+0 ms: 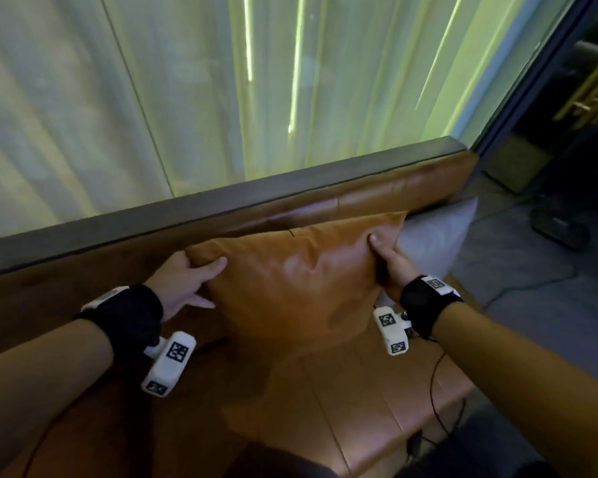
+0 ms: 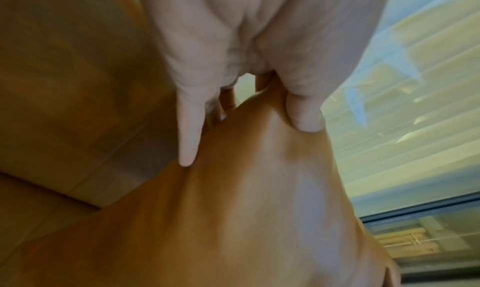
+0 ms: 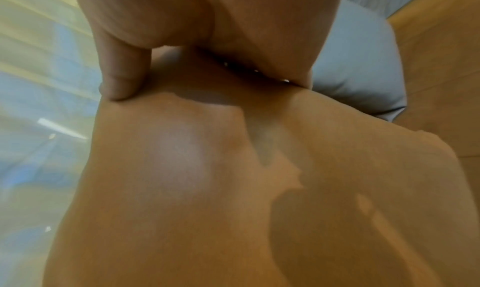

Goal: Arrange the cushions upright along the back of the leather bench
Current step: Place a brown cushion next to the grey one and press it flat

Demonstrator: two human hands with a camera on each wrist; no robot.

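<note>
Both forearms reach in from the near edge, each with a black wrist strap and a white tagged camera block. Beyond them spreads the table (image 1: pixel 359 401), a tan leather bench whose seat runs from the near edge to a padded leather back (image 1: pixel 394 191) along the far side, capped by a dark ledge (image 1: pixel 187 208). Behind the ledge hang pale sheer curtains (image 1: pixel 152 98).

On the seat, near the right end, stands the tan leather cushion (image 1: pixel 290 284), upright and tipped back with its top edge against the padded back. Just right of it, partly hidden behind it, a grey cushion (image 1: pixel 435 232) leans against the same back.

At the tan cushion's upper left corner, the left hand (image 1: pixel 183 281) holds it, thumb on the front face and fingers behind; the left wrist view shows the thumb (image 2: pixel 303 115) dented into the leather. At the upper right corner, the right hand (image 1: pixel 390 260) grips it the same way, thumb (image 3: pixel 124 78) pressed on the front.

A thin black cable (image 1: pixel 435 391) trails over the seat's right near part.
</note>
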